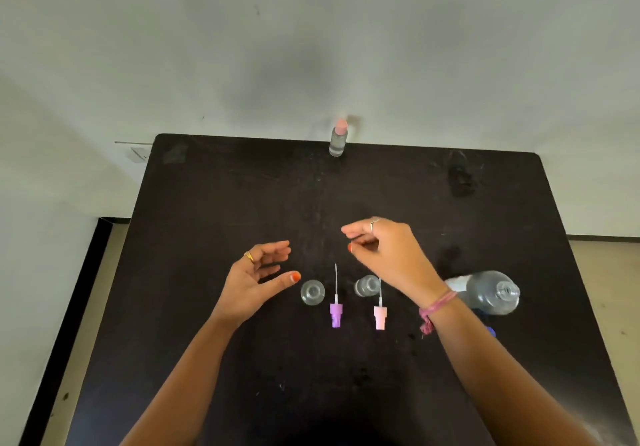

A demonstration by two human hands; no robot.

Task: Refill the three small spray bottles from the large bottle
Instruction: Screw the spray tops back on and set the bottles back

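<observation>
My left hand (258, 274) hovers spread wide and empty over the black table (207, 203), thumb pointing at an uncapped small bottle (312, 292) just to its right. My right hand (382, 250) hangs above with fingers loosely curled, gripping nothing, its wrist partly over a second uncapped small bottle (365, 285). A purple sprayer head (335, 312) lies between the two bottles, a pink sprayer head (380, 316) just right of the second. The large bottle (491, 292) stands open beyond my right wrist. A third small bottle with a pink cap (338, 139) stands at the far edge, well apart.
</observation>
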